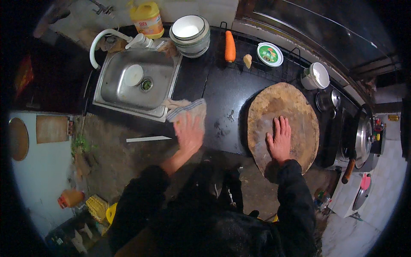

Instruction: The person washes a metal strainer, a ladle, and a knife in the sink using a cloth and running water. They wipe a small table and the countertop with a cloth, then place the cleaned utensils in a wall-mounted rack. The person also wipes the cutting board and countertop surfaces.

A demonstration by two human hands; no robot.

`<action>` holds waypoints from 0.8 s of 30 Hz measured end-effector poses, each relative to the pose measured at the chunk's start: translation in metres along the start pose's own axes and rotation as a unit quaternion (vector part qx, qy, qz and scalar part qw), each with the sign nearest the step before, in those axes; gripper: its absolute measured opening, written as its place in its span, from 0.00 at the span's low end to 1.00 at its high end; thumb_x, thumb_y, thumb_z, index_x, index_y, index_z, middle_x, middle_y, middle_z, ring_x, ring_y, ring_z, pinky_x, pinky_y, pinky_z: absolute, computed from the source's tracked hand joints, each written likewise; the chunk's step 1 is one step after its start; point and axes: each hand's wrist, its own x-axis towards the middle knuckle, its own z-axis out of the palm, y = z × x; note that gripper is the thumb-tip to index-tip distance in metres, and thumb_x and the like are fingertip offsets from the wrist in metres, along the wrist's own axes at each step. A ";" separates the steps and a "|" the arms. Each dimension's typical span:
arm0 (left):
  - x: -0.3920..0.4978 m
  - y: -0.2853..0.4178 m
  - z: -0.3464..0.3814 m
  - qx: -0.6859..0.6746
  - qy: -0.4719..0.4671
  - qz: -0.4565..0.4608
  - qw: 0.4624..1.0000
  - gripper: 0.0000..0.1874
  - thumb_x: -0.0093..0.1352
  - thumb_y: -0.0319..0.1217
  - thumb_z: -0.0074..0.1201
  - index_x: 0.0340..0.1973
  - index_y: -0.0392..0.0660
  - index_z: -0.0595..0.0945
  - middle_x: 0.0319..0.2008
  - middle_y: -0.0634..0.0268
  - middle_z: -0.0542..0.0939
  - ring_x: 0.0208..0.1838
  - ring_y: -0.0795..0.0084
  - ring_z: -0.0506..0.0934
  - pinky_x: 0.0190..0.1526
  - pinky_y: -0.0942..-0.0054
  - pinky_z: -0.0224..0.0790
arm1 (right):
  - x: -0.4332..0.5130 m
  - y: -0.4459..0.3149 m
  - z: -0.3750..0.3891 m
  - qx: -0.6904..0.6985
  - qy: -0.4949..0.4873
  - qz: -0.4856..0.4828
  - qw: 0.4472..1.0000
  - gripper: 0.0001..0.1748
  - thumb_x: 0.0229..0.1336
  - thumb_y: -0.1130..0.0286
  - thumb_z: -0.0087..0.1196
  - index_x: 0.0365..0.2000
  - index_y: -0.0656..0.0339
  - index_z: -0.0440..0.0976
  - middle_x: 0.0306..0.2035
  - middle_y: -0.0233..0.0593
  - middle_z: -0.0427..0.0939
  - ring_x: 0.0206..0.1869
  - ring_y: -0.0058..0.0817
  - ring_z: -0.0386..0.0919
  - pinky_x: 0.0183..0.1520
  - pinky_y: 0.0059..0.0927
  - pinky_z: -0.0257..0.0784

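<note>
My left hand [189, 131] presses flat on a pale cloth with dark stripes [196, 109] at the front edge of the black countertop [224, 119], right of the sink. A corner of the cloth reaches the rim of the stainless steel sink [162, 110]. With its palm down, my right hand [280, 138] rests on a large round wooden chopping board [301, 128]; its fingers lie nearly together and grip nothing. Inside the sink is a white bowl [133, 75], beside the drain [146, 84], which holds green scraps.
Behind are stacked bowls [189, 38], a yellow detergent jug [147, 21], a carrot [230, 46], a ginger piece [247, 61], a round tub [270, 54] and white containers [316, 76]. A white faucet [110, 32] arches over the sink. To the right stands a lidded wok [363, 138] with a wooden handle.
</note>
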 end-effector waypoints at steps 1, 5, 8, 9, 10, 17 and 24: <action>0.010 0.017 0.001 -0.013 0.011 0.000 1.000 0.31 0.64 0.40 0.54 0.63 0.47 0.72 0.68 0.46 0.60 0.69 0.36 0.55 0.65 0.35 0.42 | 0.000 0.001 -0.001 0.003 0.002 0.000 1.000 0.33 0.62 0.57 0.48 0.65 0.56 0.58 0.70 0.48 0.53 0.74 0.49 0.45 0.72 0.52 0.42; 0.066 0.074 0.028 -0.047 0.005 0.108 0.993 0.26 0.66 0.39 0.51 0.61 0.49 0.74 0.70 0.54 0.60 0.72 0.41 0.52 0.67 0.35 0.39 | -0.001 0.003 0.000 0.012 0.004 -0.017 1.000 0.34 0.62 0.57 0.48 0.65 0.57 0.58 0.70 0.47 0.53 0.74 0.48 0.45 0.72 0.52 0.42; 0.049 0.115 0.031 -0.033 -0.010 0.128 0.991 0.24 0.67 0.39 0.51 0.59 0.50 0.75 0.69 0.57 0.62 0.72 0.44 0.55 0.68 0.36 0.39 | 0.000 0.009 0.005 0.015 0.007 -0.034 0.999 0.34 0.63 0.56 0.49 0.66 0.56 0.57 0.71 0.47 0.52 0.74 0.48 0.45 0.72 0.52 0.42; 0.040 0.122 0.030 -0.034 -0.019 0.141 0.989 0.24 0.67 0.39 0.51 0.59 0.50 0.75 0.69 0.58 0.63 0.72 0.46 0.56 0.68 0.36 0.39 | 0.000 0.013 0.007 0.016 0.009 -0.041 0.999 0.34 0.63 0.55 0.49 0.66 0.56 0.57 0.71 0.47 0.52 0.74 0.48 0.45 0.72 0.52 0.42; 0.023 0.116 0.023 -0.042 -0.037 0.167 0.984 0.23 0.67 0.39 0.51 0.58 0.51 0.76 0.69 0.58 0.63 0.72 0.47 0.56 0.68 0.37 0.39 | -0.002 0.016 0.009 0.017 0.014 -0.042 0.999 0.35 0.63 0.55 0.49 0.66 0.57 0.56 0.71 0.47 0.51 0.74 0.49 0.44 0.72 0.52 0.42; -0.051 0.052 -0.031 0.017 -0.175 0.090 0.980 0.17 0.69 0.33 0.47 0.53 0.51 0.76 0.56 0.58 0.73 0.55 0.49 0.72 0.53 0.47 0.65 | -0.013 0.059 -0.023 0.178 -0.048 -0.108 0.977 0.32 0.60 0.62 0.54 0.63 0.58 0.62 0.68 0.47 0.59 0.72 0.51 0.50 0.71 0.48 0.48; -0.072 -0.067 -0.008 -0.164 0.029 -0.303 0.939 0.18 0.74 0.34 0.39 0.52 0.38 0.77 0.51 0.48 0.79 0.51 0.44 0.76 0.52 0.54 0.68 | -0.087 0.213 -0.030 0.185 0.201 0.278 0.921 0.31 0.62 0.62 0.52 0.59 0.72 0.62 0.62 0.58 0.66 0.64 0.48 0.65 0.68 0.41 0.56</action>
